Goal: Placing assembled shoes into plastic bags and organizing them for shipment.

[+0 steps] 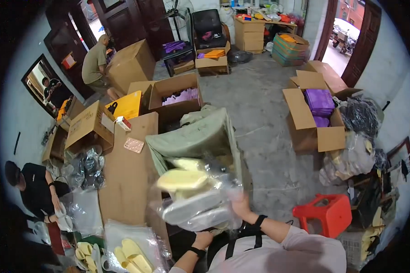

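Observation:
Bagged white slippers point(190, 210) are at the front middle, in shiny clear plastic, smeared by motion. Against their right edge is my right hand point(241, 205), its fingers closed on the plastic bag. Just below them my left hand point(204, 239) is curled closed; what it holds, if anything, is hidden. Pale yellow slippers point(180, 180) lie right beyond the white ones; I cannot tell whether they share the same bag. Behind them stands an open bin draped with green cloth point(191, 139). Loose yellow slippers point(134, 255) rest on flat clear bags point(123, 230) at the lower left.
A wooden table point(125, 182) runs along my left, with a phone point(134, 145) on it. At far left a co-worker point(36, 189) handles white slippers. Another person point(94, 63) bends over a large carton point(131, 61). To my right are a red stool point(325, 213) and an open carton point(300, 132) of purple packs.

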